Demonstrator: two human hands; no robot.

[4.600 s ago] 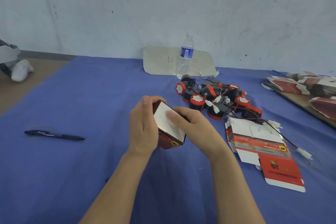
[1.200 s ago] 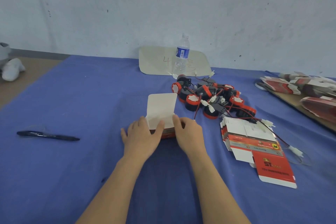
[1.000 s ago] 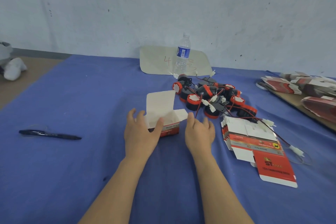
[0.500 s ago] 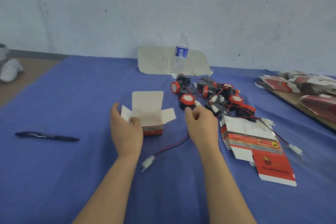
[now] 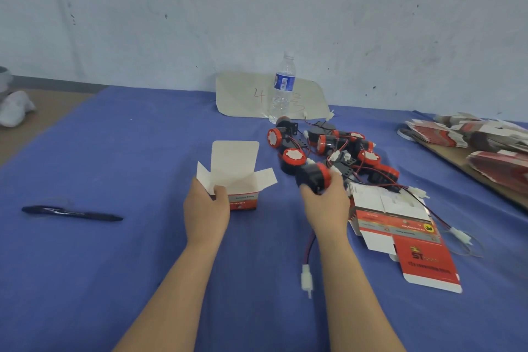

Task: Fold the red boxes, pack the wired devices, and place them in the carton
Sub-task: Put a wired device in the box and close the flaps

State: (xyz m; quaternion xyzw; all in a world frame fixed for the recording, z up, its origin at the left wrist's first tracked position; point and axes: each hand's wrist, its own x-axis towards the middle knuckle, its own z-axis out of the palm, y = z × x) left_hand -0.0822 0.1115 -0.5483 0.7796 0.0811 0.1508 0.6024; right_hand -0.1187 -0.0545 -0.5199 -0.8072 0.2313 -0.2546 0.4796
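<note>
One left hand (image 5: 205,210) gripping red box (image 5: 245,202) edge, right hand (image 5: 325,207) holding wired device (image 5: 313,177)

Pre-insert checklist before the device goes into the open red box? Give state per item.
1. Red box top open, lid flap upright, side flaps spread: ok.
2. Left hand holds the box at its near left corner: ok.
3. Right hand has a grip on one wired device: ok.
4. Wire gathered: not ok. It trails under the right wrist and the white connector lies loose on the blue cloth.
5. Box bottom closed and inside free: cannot tell, the floor of the box is hidden.
6. Carton ready for the packed box: cannot tell, none in view.
</note>
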